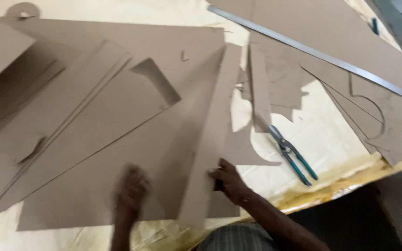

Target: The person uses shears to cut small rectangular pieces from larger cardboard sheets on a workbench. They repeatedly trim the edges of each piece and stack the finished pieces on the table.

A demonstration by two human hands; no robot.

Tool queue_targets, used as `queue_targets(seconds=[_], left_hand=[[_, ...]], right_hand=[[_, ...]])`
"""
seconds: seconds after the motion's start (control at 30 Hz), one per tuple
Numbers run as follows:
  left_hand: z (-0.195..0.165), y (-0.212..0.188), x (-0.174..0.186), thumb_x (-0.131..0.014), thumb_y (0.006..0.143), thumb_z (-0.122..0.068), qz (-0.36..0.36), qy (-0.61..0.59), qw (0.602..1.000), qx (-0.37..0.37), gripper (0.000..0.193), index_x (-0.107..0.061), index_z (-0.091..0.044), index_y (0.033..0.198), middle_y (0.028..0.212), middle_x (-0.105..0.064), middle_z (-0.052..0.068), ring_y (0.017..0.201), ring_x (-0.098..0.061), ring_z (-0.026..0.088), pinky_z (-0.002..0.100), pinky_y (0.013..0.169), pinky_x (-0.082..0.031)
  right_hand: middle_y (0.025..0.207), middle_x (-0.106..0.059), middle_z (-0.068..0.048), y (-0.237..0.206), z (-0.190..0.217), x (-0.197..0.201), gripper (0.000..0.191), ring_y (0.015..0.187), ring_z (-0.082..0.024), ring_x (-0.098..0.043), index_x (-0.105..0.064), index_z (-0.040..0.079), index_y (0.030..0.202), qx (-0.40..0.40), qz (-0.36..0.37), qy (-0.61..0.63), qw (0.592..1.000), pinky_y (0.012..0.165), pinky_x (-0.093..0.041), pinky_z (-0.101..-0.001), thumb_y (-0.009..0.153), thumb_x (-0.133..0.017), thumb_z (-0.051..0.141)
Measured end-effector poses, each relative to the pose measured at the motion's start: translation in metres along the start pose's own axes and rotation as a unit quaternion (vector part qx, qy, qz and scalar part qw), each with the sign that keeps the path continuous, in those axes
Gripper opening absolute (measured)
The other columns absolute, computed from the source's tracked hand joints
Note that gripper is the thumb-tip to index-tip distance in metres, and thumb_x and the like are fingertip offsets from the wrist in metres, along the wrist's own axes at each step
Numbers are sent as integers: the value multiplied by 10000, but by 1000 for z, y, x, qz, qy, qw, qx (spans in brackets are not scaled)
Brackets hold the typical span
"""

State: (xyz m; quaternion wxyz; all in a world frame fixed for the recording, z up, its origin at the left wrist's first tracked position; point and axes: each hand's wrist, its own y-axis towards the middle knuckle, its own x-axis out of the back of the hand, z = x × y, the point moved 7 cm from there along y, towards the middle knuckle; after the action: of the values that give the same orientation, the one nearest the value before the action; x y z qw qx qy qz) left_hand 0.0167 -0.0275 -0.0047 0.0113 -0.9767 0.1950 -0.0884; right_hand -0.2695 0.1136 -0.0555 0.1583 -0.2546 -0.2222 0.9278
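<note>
My right hand (pixel 229 180) grips the lower edge of a long brown cardboard strip (pixel 212 135) that runs up and away from me across the table. My left hand (pixel 132 188) is blurred and rests flat on a large brown cardboard sheet (pixel 117 153) lying under the strip. That sheet has a cut-out notch (pixel 157 81) near its middle. Several more cardboard pieces overlap at the left.
Snips with teal handles (pixel 291 155) lie to the right of my right hand. A long metal ruler (pixel 317 55) crosses cardboard offcuts (pixel 350 69) at the top right. The pale yellow table (pixel 322 139) ends at a worn front edge (pixel 331 190).
</note>
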Motion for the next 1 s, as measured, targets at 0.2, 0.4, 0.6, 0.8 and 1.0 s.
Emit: queue_targets(seconds=[0.2,0.4,0.6,0.8,1.0], left_hand=[[79,-115,-119,-758,846,-323,54,-230,878,415,708,-562,62,1408,978,-700,317,731,-721,351,458,616,-610],[95,-86,-131,-740,880,-314,-35,-235,902,360,672,-552,70,1398,992,-695,300,748,-713,335,439,618,-603],[96,-76,-161,-721,913,-305,-105,-255,910,308,636,-542,79,1388,1007,-689,283,764,-706,319,421,620,-597],[92,-107,-177,-702,946,-296,-167,-287,914,232,602,-532,87,1378,1021,-684,266,781,-698,304,402,622,-590],[60,-149,-191,-684,979,-287,-199,-347,904,148,569,-522,95,1368,1036,-679,249,798,-690,288,383,624,-583]], right_hand=[[1085,-759,-106,25,24,32,243,930,-239,-739,-735,118,1193,125,25,-400,908,833,-606,-368,1066,-620,292],[1340,-515,-320,48,179,156,802,1159,-510,-539,-480,16,1395,404,-330,-621,584,911,-520,-563,758,-834,350],[1316,-494,-236,81,222,212,1002,1193,-486,-530,-348,132,1504,191,-306,-602,712,908,-546,-567,684,-855,403],[1059,-712,-220,103,241,267,856,962,-404,-685,-432,101,1489,182,-259,-542,779,868,-569,-491,747,-800,315],[1086,-680,-191,66,221,377,633,888,-299,-709,-545,-28,1423,156,-174,-26,972,740,-644,-407,790,-550,-55]])
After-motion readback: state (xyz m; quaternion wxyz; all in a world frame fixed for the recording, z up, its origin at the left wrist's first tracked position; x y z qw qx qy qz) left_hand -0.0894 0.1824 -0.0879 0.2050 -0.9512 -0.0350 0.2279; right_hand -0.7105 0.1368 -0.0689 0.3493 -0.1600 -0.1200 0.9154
